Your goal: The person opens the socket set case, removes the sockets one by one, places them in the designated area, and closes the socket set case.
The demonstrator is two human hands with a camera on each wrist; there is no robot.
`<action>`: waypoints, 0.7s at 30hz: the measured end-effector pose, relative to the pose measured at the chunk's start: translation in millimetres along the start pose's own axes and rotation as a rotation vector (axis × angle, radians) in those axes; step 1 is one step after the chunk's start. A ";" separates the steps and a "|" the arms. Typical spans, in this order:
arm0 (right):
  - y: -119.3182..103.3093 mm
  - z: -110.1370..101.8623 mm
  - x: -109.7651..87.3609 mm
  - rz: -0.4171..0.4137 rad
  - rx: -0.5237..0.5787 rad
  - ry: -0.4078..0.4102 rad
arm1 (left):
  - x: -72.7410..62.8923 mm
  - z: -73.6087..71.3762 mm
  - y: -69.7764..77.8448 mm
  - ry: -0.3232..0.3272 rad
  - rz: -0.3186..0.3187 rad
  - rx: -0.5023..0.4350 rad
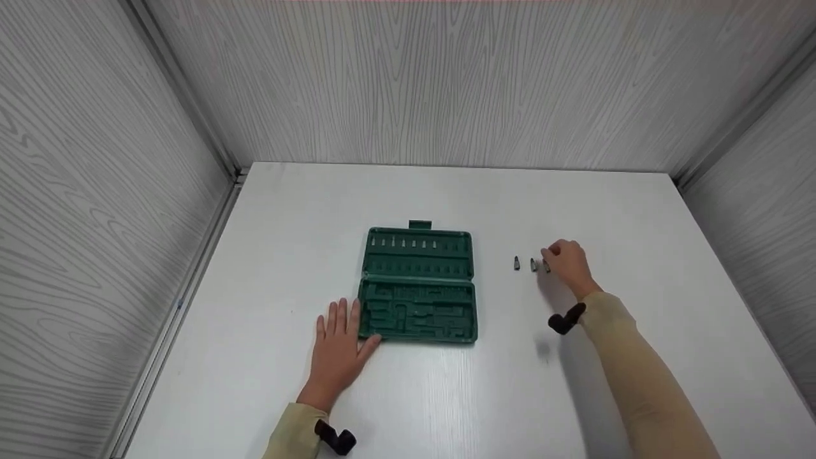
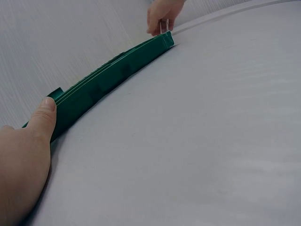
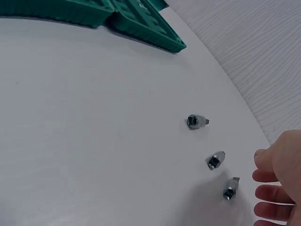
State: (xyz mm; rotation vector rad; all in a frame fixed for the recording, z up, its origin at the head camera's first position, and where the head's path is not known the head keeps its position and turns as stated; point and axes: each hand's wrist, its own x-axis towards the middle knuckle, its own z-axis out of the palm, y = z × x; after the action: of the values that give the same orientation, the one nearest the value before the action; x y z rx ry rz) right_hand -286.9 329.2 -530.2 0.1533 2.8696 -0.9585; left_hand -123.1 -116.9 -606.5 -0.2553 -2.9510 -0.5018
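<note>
An open green plastic tool case (image 1: 417, 278) lies flat, with several small silver bits (image 1: 403, 243) in its far half. My left hand (image 1: 338, 354) rests palm down at the case's near left corner, its thumb (image 2: 44, 115) touching the near wall. Right of the case, three metal bit sockets lie in a row: a left one (image 3: 196, 122), a middle one (image 3: 216, 160) and a right one (image 3: 231, 189), their square drive holes showing. My right hand (image 1: 567, 261) hovers beside the right bit socket, fingers loosely bent, nothing between them.
The case stands open on a white table (image 1: 255, 274), its latch (image 1: 420, 224) at the far side. Shaped recesses fill its near half (image 1: 417, 312). Wood-grain panels (image 1: 408, 83) enclose the back and both sides. A black wrist camera (image 1: 566, 319) sits on the right sleeve.
</note>
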 end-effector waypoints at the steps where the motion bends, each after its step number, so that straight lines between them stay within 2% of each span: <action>1: -4.4 2.0 1.3 -0.009 0.016 0.005 | -0.1 -0.6 0.2 -0.002 -0.002 -0.003; 9: -49.8 32.5 12.2 -0.118 0.097 -0.020 | -0.6 -2.0 -0.4 0.017 0.010 0.006; 21: -112.8 78.8 16.3 -0.314 0.093 -0.060 | -0.6 -2.0 -0.2 0.030 0.012 0.006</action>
State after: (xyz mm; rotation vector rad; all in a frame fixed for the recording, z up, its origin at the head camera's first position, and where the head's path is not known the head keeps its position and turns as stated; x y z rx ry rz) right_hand -311.9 193.0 -528.2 -0.3233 2.8459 -1.1265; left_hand -122.4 -117.8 -604.9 -0.2630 -2.9197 -0.4914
